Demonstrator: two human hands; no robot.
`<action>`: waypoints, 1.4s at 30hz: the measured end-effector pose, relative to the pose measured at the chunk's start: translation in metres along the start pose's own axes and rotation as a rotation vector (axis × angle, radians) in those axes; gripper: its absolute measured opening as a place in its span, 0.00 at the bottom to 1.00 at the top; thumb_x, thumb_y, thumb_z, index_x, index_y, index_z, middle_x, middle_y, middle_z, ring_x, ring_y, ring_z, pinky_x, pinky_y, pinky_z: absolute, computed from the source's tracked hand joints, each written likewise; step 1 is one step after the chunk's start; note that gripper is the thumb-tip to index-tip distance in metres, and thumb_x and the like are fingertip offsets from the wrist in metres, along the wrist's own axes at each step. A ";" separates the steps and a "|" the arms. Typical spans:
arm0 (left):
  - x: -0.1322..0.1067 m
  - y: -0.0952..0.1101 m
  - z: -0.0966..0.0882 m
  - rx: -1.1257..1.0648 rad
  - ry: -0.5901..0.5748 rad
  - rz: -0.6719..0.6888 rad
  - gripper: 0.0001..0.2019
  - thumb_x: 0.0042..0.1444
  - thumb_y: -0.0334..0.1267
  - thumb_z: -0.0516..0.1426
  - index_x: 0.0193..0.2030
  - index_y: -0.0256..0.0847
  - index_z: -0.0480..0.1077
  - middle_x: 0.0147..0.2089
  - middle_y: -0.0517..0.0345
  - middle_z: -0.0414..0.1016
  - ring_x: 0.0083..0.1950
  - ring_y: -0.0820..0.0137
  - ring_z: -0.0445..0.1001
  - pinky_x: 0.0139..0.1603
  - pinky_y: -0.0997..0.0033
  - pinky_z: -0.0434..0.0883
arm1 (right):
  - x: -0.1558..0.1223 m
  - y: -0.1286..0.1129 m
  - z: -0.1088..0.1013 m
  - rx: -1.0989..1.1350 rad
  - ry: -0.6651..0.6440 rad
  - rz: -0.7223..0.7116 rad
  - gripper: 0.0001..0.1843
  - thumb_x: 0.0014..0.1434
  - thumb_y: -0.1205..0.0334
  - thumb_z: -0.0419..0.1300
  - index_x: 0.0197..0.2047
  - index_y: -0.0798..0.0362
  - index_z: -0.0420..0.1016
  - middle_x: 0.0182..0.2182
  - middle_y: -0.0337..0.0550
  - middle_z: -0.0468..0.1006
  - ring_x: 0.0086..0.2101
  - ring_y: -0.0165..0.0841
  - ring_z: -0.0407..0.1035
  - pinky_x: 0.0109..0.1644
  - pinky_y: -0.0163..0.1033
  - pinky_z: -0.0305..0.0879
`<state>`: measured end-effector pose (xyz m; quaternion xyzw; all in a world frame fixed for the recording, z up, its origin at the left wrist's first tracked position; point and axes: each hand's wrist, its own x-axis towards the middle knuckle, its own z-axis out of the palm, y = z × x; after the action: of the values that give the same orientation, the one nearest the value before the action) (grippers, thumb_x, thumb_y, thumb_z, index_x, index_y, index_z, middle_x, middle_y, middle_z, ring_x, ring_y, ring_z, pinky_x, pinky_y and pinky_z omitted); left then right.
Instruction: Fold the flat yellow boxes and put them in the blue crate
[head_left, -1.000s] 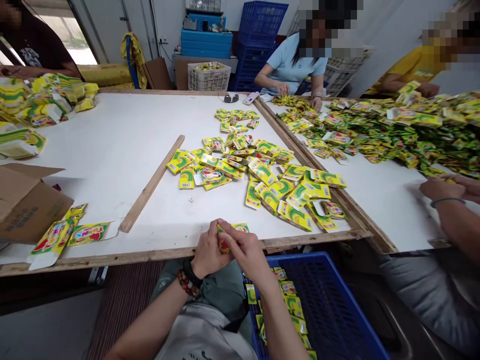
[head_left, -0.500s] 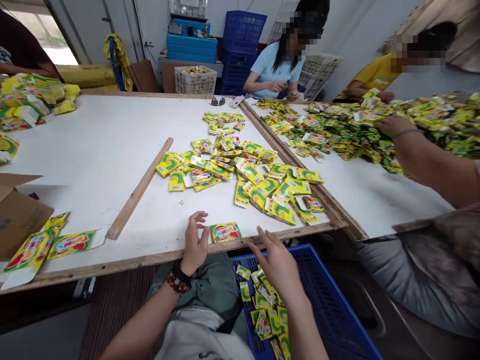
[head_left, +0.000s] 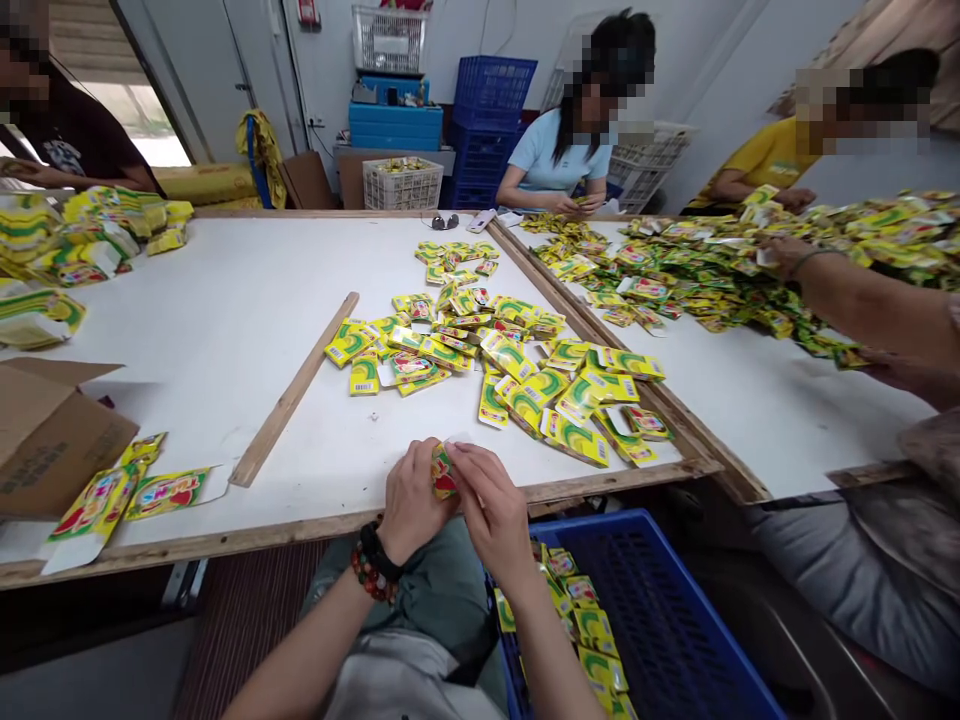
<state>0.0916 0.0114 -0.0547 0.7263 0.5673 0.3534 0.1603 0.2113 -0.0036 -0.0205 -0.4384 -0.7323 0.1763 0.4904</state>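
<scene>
My left hand (head_left: 411, 490) and my right hand (head_left: 491, 510) meet above the table's front edge, holding a folded yellow printed card packet (head_left: 443, 472) upright between them. Most of that packet is hidden by my fingers. A loose heap of similar yellow-and-green packets (head_left: 480, 345) lies on the white table (head_left: 225, 290) beyond my hands. Below my right hand, a blue plastic crate (head_left: 652, 610) holds more packets.
A wooden strip (head_left: 294, 390) lies on the table left of the heap. A cardboard box (head_left: 52, 435) sits at the left edge. A co-worker's hand (head_left: 787, 255) reaches into a large pile (head_left: 720, 280) on the adjoining table at right. Other people work around the tables.
My hands have come together and lifted the packet from the table's front edge. Before, they were apart and open on either side of it. The co-worker's arm has shifted at right.
</scene>
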 end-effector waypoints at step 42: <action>-0.027 -0.005 0.007 -0.449 -0.091 0.166 0.37 0.52 0.55 0.59 0.63 0.40 0.50 0.59 0.41 0.59 0.61 0.52 0.60 0.61 0.45 0.61 | -0.004 0.032 -0.079 -0.726 -0.157 0.780 0.21 0.57 0.50 0.59 0.45 0.55 0.81 0.34 0.56 0.83 0.37 0.46 0.77 0.40 0.47 0.71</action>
<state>0.0898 -0.0108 -0.0719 0.7318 0.4051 0.4497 0.3133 0.2958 -0.0031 -0.0087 -0.8047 -0.5633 0.1133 0.1494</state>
